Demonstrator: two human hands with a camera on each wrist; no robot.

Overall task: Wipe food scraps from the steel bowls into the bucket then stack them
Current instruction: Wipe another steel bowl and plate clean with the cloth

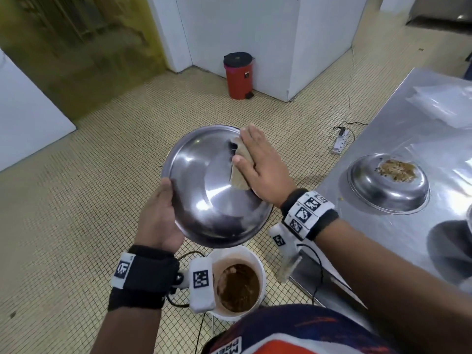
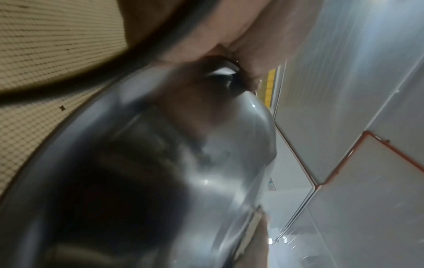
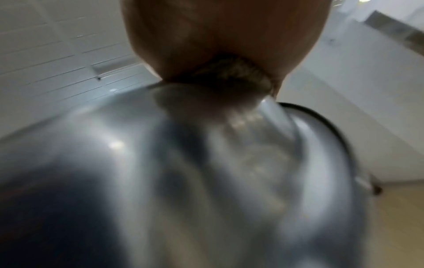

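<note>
My left hand [image 1: 159, 215] grips the near left rim of a large steel bowl [image 1: 204, 195], thumb over the edge, holding it tilted above the floor. My right hand [image 1: 258, 159] lies flat with straight fingers and presses a brownish cloth [image 1: 241, 175] against the bowl's right inner wall. The bowl's inside looks shiny, with no scraps showing. Below its near edge stands a white bucket [image 1: 260, 267] with brown scraps inside. In the right wrist view the cloth [image 3: 234, 72] sits under the palm [image 3: 218, 36] on the blurred bowl [image 3: 160, 181]. A second steel bowl [image 1: 383, 192] with brown scraps rests on the steel table [image 1: 421, 118].
The steel table runs along the right, its corner close to the bucket. A red pedal bin [image 1: 238, 75] stands by the white wall ahead. A power strip [image 1: 339, 143] with a cable lies on the tiled floor beside the table. Open tiled floor spreads to the left.
</note>
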